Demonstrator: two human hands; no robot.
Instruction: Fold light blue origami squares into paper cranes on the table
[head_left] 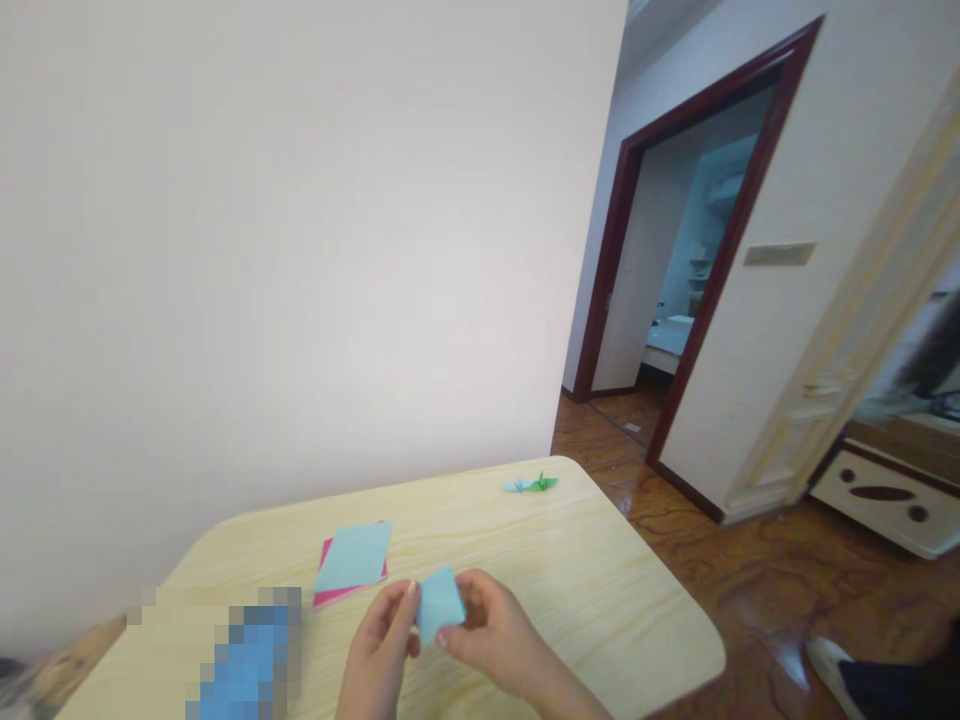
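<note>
A small folded piece of light blue paper (441,604) is held up between both hands above the table. My left hand (384,640) pinches its left edge between thumb and fingers. On the right side, my right hand (495,628) grips the same paper, thumb at the lower corner and fingers behind. Just beyond my left hand lies a stack of square sheets, with a light blue sheet (354,556) on top and a pink sheet (327,598) showing beneath it. Near the table's far right corner are a light blue folded paper piece (516,486) and a green one (543,483), side by side.
The pale wooden table (600,570) stands against a white wall. A blurred-out blue object (247,665) is at its left front. Beyond the right edge are a wooden floor, an open doorway (660,260), and a person's shoe and dark trouser leg (885,685).
</note>
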